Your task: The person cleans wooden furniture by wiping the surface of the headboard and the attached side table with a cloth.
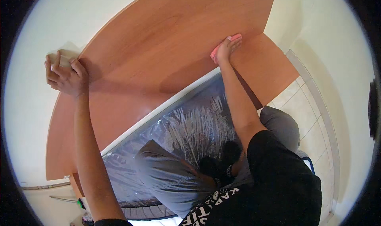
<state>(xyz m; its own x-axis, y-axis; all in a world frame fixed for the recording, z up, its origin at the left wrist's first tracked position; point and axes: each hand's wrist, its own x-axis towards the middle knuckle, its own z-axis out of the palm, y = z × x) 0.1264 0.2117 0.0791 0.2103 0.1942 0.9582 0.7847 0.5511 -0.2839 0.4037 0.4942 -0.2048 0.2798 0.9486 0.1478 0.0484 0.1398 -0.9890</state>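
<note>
My right hand presses a folded pink cloth flat against the wooden headboard, near its lower right part. Part of the cloth is hidden under the palm. At the headboard's curved upper edge, my left hand rests with its fingers apart and bent, beside the white wall. The thumb lies by the edge, and no loose object shows in this hand. Below the headboard is a mattress in clear, wrinkled plastic, with a pale border strip along the headboard side.
My legs in grey trousers are bent on the mattress. A wooden side panel joins the headboard at the right. Beyond it lie floor tiles and a wall with a baseboard. A thin rod shows at lower left.
</note>
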